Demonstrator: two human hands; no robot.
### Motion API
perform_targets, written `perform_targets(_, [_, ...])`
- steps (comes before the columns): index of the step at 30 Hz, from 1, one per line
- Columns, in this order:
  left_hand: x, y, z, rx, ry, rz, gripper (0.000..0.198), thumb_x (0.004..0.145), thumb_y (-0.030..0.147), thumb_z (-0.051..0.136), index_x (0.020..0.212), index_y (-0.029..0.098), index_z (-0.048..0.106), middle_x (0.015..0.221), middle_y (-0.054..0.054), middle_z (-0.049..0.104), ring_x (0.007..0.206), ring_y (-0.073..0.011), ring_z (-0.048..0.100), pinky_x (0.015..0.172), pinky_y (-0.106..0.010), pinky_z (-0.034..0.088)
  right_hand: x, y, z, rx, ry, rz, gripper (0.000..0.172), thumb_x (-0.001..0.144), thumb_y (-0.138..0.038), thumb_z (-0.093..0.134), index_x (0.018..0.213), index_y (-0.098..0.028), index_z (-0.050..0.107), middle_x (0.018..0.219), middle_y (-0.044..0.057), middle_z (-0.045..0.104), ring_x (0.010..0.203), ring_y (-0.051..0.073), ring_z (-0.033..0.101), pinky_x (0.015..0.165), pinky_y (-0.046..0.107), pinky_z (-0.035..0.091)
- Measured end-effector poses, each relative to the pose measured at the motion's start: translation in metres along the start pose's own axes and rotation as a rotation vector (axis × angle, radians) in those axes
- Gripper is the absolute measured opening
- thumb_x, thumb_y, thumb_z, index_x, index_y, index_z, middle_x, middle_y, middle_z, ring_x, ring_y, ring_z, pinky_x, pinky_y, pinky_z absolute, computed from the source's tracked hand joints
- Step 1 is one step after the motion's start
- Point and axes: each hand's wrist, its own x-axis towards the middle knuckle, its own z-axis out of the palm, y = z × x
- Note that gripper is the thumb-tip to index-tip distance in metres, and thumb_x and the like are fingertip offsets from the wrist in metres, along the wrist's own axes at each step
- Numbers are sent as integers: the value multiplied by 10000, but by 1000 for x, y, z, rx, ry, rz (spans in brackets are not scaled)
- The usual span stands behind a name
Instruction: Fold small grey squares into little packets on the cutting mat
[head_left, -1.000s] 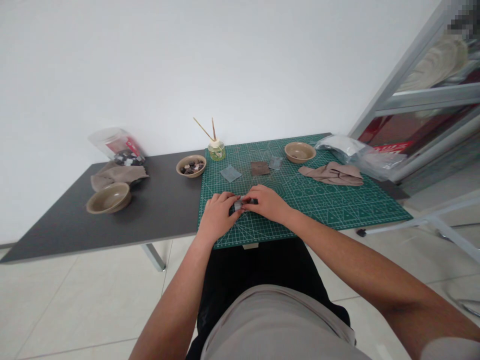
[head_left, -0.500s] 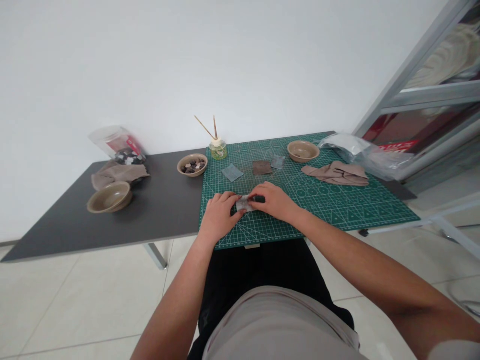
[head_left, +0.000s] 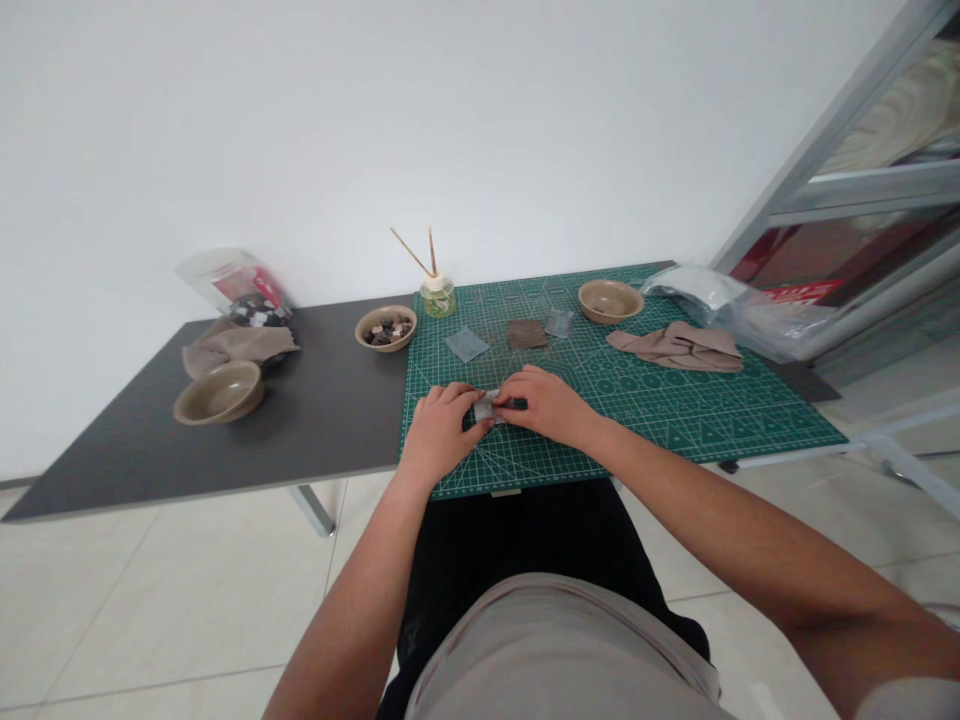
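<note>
Near the front edge of the green cutting mat [head_left: 660, 410], a small light grey square piece [head_left: 484, 411] lies between my hands. My left hand [head_left: 442, 425] grips its left side with thumb and fingers. From the right, my right hand [head_left: 546, 402] pinches the same piece, its fingertips hiding part of it. Behind them on the mat are a pale blue-grey square [head_left: 466, 345], a brown square [head_left: 527, 334] and a smaller grey square [head_left: 559, 323].
Left: a bowl of dark and pale pieces [head_left: 385, 329], an empty-looking bowl [head_left: 219, 393], a cloth [head_left: 236, 345] and a bag [head_left: 247, 290]. Back: a reed diffuser [head_left: 437, 296]. Right: another bowl [head_left: 610, 301], a brown cloth [head_left: 679, 347] and clear plastic [head_left: 742, 310].
The fingers of my right hand have shifted slightly on the light grey piece, whose far edge now looks more raised or folded. The view has moved a little.
</note>
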Motion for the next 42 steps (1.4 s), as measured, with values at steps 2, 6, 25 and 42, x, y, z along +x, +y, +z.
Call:
perform_targets(2, [0,0,0,1,-2,-2,374,883,428,602,1222,273,630,1231,-51,622,1088,-258,525,939,-435,424,0,4,-1,-11,15,13,54,837,-260,712,850,-211,731,913,30,715,878,195,585,839,343,422])
perform_targets(6, [0,0,0,3,3,-5,369,879,415,605,1219,275,630,1228,-48,623,1091,-259,522,948,-439,424,8,2,5,-20,38,-3,53,848,-236,690,846,-206,733,894,34,716,878,198,583,852,353,418])
perform_targets(25, [0,2,-1,24,8,-7,365,886,416,590,1217,268,628,1246,-44,625,1087,-269,529,897,-425,431,9,-1,8,-16,15,-66,49,847,-221,690,843,-191,729,913,30,722,872,181,585,862,345,402])
perform_targets(42, [-1,3,-2,24,-2,-14,364,885,398,603,1220,257,625,1258,-33,624,1103,-259,522,923,-415,422,6,-3,7,-66,-5,-122,48,854,-214,689,838,-188,726,913,27,716,875,189,567,844,337,401])
